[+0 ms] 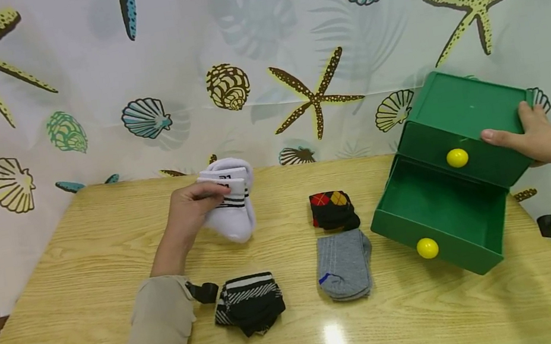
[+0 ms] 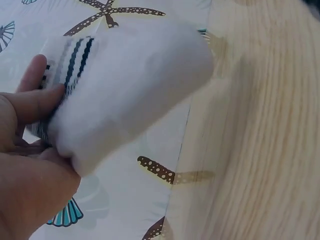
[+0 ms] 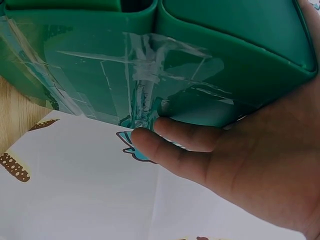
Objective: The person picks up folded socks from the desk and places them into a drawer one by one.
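A pair of white socks [image 1: 233,222] with black stripes at the cuffs is in my left hand [image 1: 191,206], raised at the table's far edge. In the left wrist view the thumb and fingers pinch the striped cuff, and the white sock foot [image 2: 135,95] hangs out to the right. My right hand [image 1: 543,138] rests on the right side of a green two-drawer box [image 1: 470,102], thumb on its top. Straight fingers [image 3: 185,160] lie along its taped side in the right wrist view. The lower drawer [image 1: 462,255] is pulled out with nothing visible inside; the upper one is closed.
Black-and-white striped socks [image 1: 250,305] lie folded near the left forearm. Folded grey socks [image 1: 344,266] and dark argyle socks [image 1: 334,211] lie left of the box on the wooden table [image 1: 88,322]. A seashell-print curtain [image 1: 170,50] hangs behind.
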Available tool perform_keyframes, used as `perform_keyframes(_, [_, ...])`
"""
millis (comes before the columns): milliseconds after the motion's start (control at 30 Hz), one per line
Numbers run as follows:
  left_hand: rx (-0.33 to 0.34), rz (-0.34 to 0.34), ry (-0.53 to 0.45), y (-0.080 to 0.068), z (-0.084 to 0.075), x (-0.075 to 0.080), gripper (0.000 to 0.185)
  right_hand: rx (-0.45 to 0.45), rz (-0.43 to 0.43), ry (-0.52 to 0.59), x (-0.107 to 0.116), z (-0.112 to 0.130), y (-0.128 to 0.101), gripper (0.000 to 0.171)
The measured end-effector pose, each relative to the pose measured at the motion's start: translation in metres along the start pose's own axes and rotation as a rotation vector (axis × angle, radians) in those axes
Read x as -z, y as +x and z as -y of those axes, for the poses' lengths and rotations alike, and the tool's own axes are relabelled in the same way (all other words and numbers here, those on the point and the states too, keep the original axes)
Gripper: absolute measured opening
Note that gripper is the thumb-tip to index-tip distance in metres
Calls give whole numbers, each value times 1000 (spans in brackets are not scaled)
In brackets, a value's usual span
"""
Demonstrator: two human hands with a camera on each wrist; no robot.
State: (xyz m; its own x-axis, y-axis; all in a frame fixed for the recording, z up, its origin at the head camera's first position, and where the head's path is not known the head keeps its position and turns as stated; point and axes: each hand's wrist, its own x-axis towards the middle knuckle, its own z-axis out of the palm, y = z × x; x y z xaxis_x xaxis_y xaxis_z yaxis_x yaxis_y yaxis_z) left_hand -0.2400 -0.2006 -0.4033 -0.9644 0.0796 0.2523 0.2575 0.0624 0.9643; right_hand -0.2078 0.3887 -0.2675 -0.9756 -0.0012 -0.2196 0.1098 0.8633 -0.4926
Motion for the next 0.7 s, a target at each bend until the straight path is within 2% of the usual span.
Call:
perform_keyframes(133, [16,-16,37,0,-2,-2,14,-1,-4,-1,0,0,0,111])
perform_keyframes(433, [62,-34,29,-2,-3,-3,21,5,-2,4,-1,0,0,111])
perform_keyframes(700, [8,-30,28,-1,-6,-3,28,11,-12,14,-1,0,-1,110])
